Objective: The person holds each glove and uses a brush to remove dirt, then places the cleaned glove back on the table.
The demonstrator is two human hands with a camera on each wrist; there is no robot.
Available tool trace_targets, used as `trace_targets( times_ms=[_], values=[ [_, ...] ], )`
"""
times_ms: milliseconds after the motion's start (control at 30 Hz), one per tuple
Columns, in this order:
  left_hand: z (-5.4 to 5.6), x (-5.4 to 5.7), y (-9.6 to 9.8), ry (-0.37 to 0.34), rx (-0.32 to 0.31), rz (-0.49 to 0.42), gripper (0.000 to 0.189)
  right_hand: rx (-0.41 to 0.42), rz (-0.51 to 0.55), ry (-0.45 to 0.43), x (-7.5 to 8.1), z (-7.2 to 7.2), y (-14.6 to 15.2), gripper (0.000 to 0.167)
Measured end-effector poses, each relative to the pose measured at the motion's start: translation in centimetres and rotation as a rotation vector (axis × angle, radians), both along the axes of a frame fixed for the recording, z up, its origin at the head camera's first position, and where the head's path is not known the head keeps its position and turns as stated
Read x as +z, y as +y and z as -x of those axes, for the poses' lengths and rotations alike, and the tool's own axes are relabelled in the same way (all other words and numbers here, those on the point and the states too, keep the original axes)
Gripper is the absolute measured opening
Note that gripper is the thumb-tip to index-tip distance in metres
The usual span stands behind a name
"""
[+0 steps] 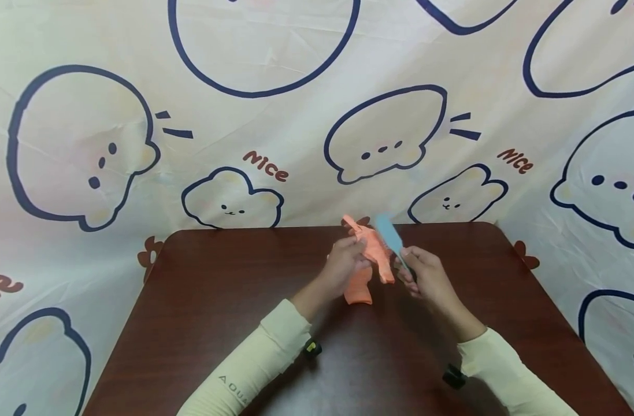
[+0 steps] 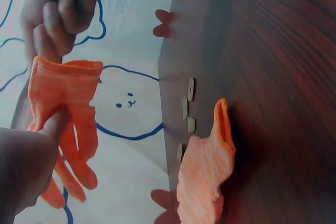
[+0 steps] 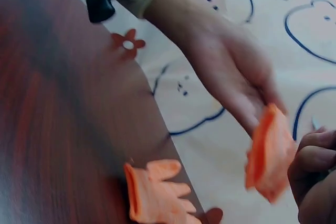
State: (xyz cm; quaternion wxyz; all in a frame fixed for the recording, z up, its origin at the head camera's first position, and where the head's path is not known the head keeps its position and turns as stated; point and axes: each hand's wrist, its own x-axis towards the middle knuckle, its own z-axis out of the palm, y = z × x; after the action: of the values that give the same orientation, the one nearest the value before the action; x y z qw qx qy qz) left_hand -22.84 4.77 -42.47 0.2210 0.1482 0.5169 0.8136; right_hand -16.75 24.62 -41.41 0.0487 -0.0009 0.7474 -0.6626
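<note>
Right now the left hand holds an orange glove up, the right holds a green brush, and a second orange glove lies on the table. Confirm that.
Not quite: the brush in the right hand is light blue, as the head view shows. The left hand does hold an orange glove, and a second orange glove lies on the table.

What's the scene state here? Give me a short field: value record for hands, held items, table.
left hand: pinches an orange glove by its cuff, lifted off the table
held orange glove: hangs with fingers down
right hand: grips a light blue brush by its handle
light blue brush: head raised beside the held glove; contact cannot be told
second orange glove: lies on the table near its far edge
table: dark brown wood
backdrop: cloth printed with cartoon animals
</note>
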Motion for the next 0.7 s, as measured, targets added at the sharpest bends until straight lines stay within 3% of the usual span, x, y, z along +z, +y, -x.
trace_targets(
  times_ms=[133,300,500,700],
  values=[
    [-0.3,0.2,0.2,0.035,-0.051,-0.031,0.049,0.023,-0.031,-0.01,0.1,0.0,-1.2,0.041],
    [-0.4,0.5,0.3,0.004,-0.023,-0.04,0.052,-0.067,-0.029,0.027,-0.1,0.3,-0.9,0.041],
    [-0.4,0.3,0.2,-0.021,-0.026,-0.051,0.052,-0.112,-0.024,0.036,-0.6,0.8,0.3,0.042],
    [-0.2,0.4,-0.1,0.006,0.035,-0.051,0.034,-0.14,0.028,0.021,-0.6,1.0,1.1,0.039]
  ],
)
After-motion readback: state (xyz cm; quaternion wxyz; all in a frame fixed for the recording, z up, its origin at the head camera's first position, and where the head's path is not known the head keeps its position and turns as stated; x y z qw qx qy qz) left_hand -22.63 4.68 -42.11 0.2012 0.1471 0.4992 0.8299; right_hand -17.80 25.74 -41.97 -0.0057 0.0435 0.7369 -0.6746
